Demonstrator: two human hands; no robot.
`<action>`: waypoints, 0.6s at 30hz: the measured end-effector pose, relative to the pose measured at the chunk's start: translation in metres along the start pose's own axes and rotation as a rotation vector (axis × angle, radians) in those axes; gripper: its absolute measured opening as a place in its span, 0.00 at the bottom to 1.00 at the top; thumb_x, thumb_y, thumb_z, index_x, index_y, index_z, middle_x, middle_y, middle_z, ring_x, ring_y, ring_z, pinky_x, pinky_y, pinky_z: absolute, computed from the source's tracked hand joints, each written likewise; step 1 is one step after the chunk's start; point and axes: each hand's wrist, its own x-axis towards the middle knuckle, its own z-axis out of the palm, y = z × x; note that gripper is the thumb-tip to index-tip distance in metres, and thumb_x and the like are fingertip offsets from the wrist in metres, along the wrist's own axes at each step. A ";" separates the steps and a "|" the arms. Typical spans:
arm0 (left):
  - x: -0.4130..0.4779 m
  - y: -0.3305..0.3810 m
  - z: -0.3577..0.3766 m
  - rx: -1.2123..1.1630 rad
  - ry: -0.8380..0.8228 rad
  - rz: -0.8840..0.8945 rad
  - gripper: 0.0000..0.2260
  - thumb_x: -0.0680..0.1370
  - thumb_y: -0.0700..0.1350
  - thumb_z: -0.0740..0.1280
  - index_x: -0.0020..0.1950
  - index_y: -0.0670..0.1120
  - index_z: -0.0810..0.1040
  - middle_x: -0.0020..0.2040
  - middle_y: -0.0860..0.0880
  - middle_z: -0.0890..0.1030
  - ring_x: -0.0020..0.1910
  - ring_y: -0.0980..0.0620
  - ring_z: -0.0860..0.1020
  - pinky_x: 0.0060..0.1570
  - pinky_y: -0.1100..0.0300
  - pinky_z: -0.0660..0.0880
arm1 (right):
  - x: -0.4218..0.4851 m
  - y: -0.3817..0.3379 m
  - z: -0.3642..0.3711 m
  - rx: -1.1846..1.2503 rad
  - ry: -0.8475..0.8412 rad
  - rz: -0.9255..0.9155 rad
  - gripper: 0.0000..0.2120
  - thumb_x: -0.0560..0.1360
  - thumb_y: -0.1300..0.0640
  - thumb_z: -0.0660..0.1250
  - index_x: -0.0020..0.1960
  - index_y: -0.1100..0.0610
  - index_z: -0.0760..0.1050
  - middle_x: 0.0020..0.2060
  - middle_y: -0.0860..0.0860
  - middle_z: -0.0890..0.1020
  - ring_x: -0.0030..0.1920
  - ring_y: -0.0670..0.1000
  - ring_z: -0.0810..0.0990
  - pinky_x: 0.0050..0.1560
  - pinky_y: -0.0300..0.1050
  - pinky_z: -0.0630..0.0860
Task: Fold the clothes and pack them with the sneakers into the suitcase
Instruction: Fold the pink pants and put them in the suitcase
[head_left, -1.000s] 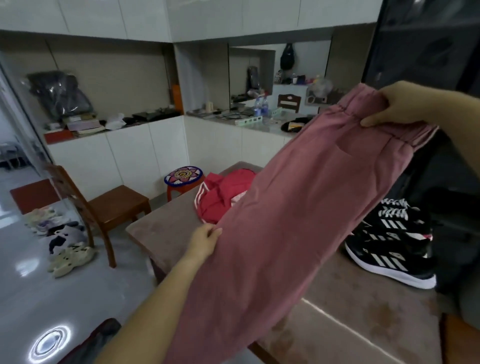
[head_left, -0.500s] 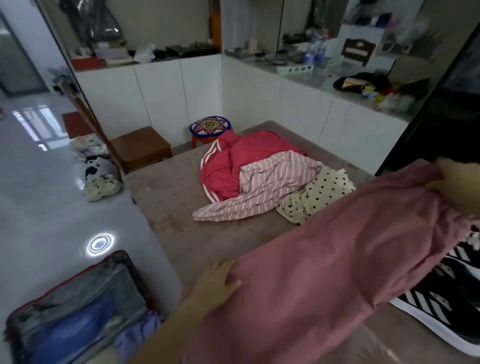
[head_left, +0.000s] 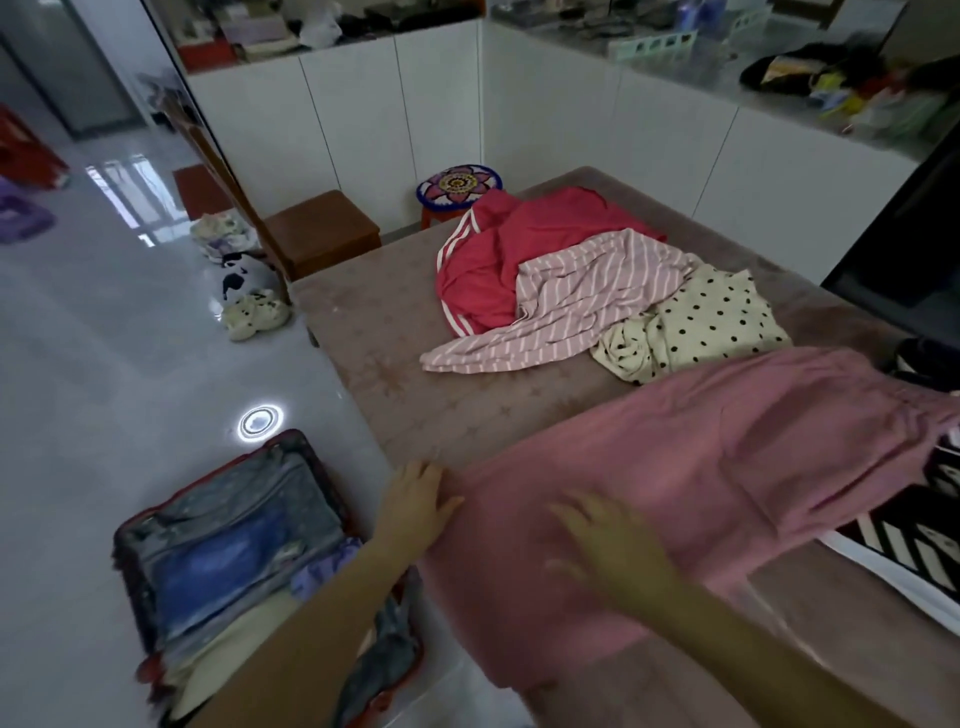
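Head camera: our pink trousers (head_left: 701, 467) lie across the table (head_left: 395, 364), one end draped over the sneakers (head_left: 904, 540). Our left hand (head_left: 415, 499) rests flat on their near edge; our right hand (head_left: 608, 551), blurred, fingers spread wide, is over the cloth. Our suitcase (head_left: 228, 483) lies open on the floor.

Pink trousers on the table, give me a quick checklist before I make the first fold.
1. Pink trousers spread out on the table: ok.
2. Waist end lying flat: not ok, it drapes over the sneakers.
3. Left hand open at the trousers' edge: ok.
4. Right hand pressing the cloth: cannot tell; it is blurred, with its fingers spread over the trousers.
5. Suitcase open on the floor: ok.
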 end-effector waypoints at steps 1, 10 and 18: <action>-0.005 -0.004 0.000 -0.024 0.021 -0.024 0.22 0.76 0.57 0.65 0.62 0.43 0.73 0.59 0.44 0.72 0.58 0.44 0.71 0.58 0.54 0.68 | -0.016 -0.019 0.013 0.025 -0.019 -0.041 0.33 0.63 0.31 0.54 0.60 0.49 0.73 0.55 0.54 0.81 0.54 0.55 0.81 0.60 0.53 0.69; -0.025 -0.028 0.010 -0.123 -0.026 0.013 0.35 0.73 0.67 0.48 0.69 0.45 0.69 0.69 0.44 0.67 0.67 0.44 0.65 0.66 0.51 0.65 | -0.073 -0.096 0.116 -0.191 0.249 -0.065 0.19 0.74 0.55 0.58 0.63 0.45 0.73 0.63 0.54 0.78 0.57 0.61 0.80 0.67 0.59 0.60; -0.083 -0.054 0.007 -0.536 -0.099 -0.143 0.22 0.79 0.51 0.62 0.69 0.40 0.68 0.68 0.40 0.66 0.67 0.43 0.66 0.66 0.59 0.61 | -0.045 -0.120 0.118 -0.319 0.289 -0.091 0.17 0.68 0.56 0.59 0.52 0.45 0.80 0.61 0.54 0.79 0.57 0.65 0.76 0.54 0.59 0.75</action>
